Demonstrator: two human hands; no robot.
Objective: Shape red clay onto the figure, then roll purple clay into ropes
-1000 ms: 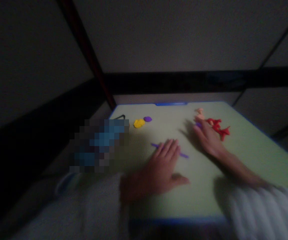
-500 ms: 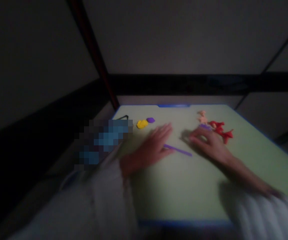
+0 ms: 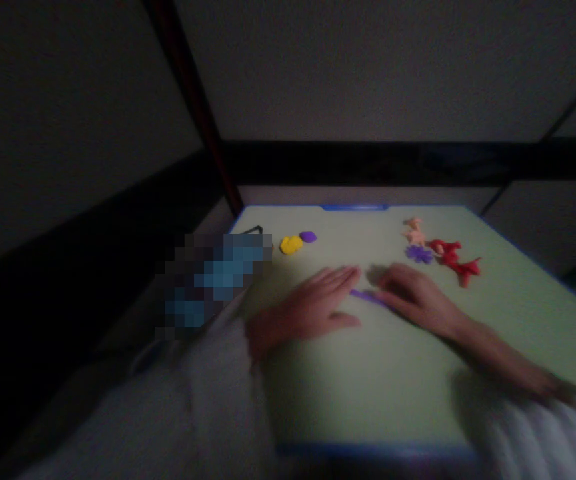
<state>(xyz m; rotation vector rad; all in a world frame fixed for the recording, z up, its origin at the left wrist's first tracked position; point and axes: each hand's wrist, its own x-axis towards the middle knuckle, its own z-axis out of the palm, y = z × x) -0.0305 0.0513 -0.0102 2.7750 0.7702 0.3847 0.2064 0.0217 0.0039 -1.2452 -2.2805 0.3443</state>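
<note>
A thin purple clay strip (image 3: 364, 295) lies on a pale green mat (image 3: 368, 373) with a blue rim. My left hand (image 3: 313, 307) lies flat with fingers stretched toward the strip's left end. My right hand (image 3: 413, 293) rests palm down over the strip's right end, fingers loosely curved; the picture is dim and blurred. Beyond it lie a purple clay flower (image 3: 419, 253), red clay pieces (image 3: 455, 257) and peach clay pieces (image 3: 414, 231).
A yellow clay lump (image 3: 291, 245) and a small purple lump (image 3: 308, 237) sit at the mat's far left. A blurred blue object (image 3: 218, 280) lies off the left edge. Dark frame bars and grey walls stand behind.
My right hand has drawn back from the purple flower onto the strip's right end, uncovering the flower. My left hand slid from covering the strip to its left end.
</note>
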